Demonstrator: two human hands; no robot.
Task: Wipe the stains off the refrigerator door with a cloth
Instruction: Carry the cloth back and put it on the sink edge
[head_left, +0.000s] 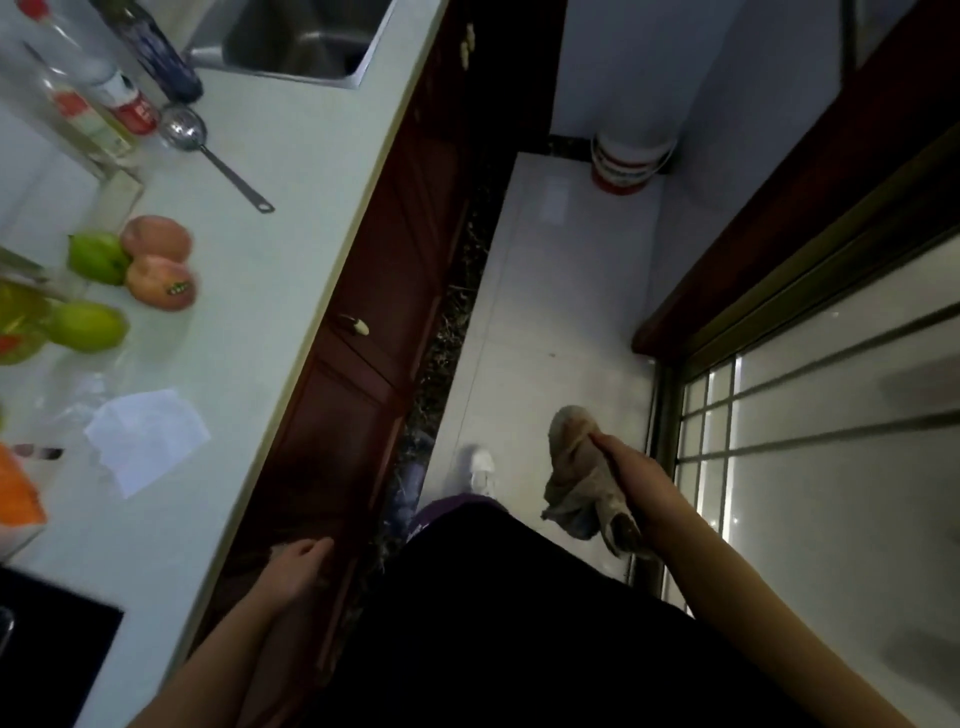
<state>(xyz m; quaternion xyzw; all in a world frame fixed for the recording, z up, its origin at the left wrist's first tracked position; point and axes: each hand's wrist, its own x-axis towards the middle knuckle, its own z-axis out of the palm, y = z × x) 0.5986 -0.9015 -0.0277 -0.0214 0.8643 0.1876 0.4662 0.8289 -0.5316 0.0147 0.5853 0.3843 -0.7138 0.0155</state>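
A crumpled grey-brown cloth (576, 478) hangs from my right hand (636, 486), which grips it low at my side, above the white floor and close to a frosted glass sliding door (831, 467). Beside the dark red cabinet front, below the counter's edge, my left hand (298, 566) hangs with its fingers loosely curled, holding nothing. No refrigerator door shows in the head view.
A pale countertop (270, 249) on the left carries bottles (98, 98), a strainer (202, 145), apples and green fruit (156, 270), a white paper (145, 436) and a sink (306, 41). A white and red bucket (628, 161) stands in the far corner of the narrow floor.
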